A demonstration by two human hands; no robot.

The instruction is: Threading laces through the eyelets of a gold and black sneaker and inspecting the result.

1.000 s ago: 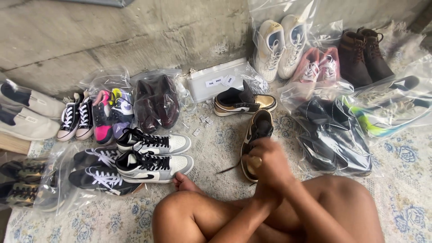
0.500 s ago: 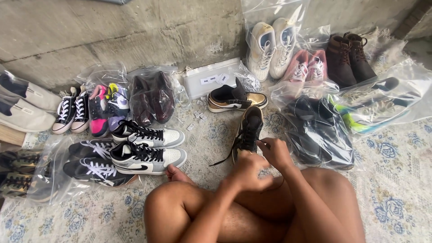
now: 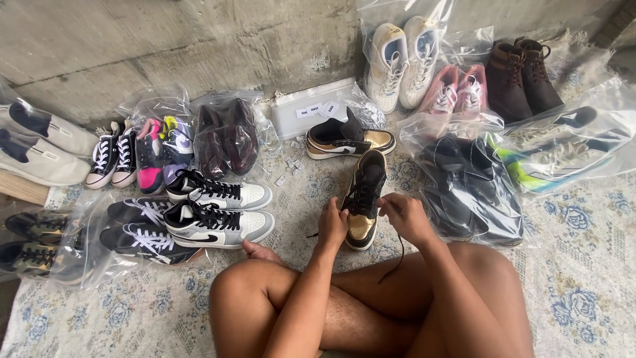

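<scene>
Legs: crossed and bare, nearest the camera at 6 o'clock, on a pale rug with blue flowers.
Left hand: fingers curled narrow at the left edge of the black and gold shoe, pinching at the lacing as far as could be told.
Right hand: closed on a black lace, whose loose end hung down over the knee.
Step in hand: judged to be lacing or tightening the shoe near its toe end.
Next move: it would call for steady tension on both lace ends while the shoe stayed flat.
Shoe place: on the rug just beyond the shins, at 12 o'clock from the hands.
Shoe direction: gold toe pointed toward the person, heel toward the wall; long axis ran near to far, tilted slightly toward 1 o'clock.
Matching shoe: lay crosswise just beyond the heel, toe toward 3 o'clock.
9 o'clock side: 2 grey, white and black sneakers, with bagged dark pairs further left.
3 o'clock side: black shoes in a clear bag.
Far row: white sneakers, pink sneakers and brown boots in bags against the concrete wall.
</scene>
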